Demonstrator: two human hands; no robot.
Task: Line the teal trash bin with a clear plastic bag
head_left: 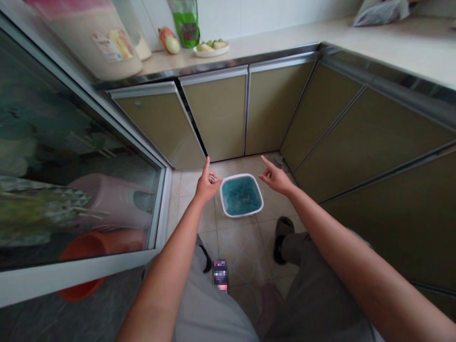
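Observation:
My left hand (207,184) is in the air at the left of a small bin, its index finger stretched forward, the thumb apart and the other fingers curled. It holds nothing. My right hand (276,176) is at the bin's other side, with its index finger likewise pointing ahead and nothing in its grasp. Between the hands stands the bin (260,191) on the tiled floor, with a white rim and a blue-green inside. A clear film, seemingly a bag, lines it. I cannot tell whether the left thumb touches the rim.
Cabinet doors (217,116) run behind and along the right, under a countertop (270,46). A plate of food (213,49) and a large container (107,52) stand on it. A glass door (81,156) borders the left. A blurred-out phone-like item (220,274) is near my feet.

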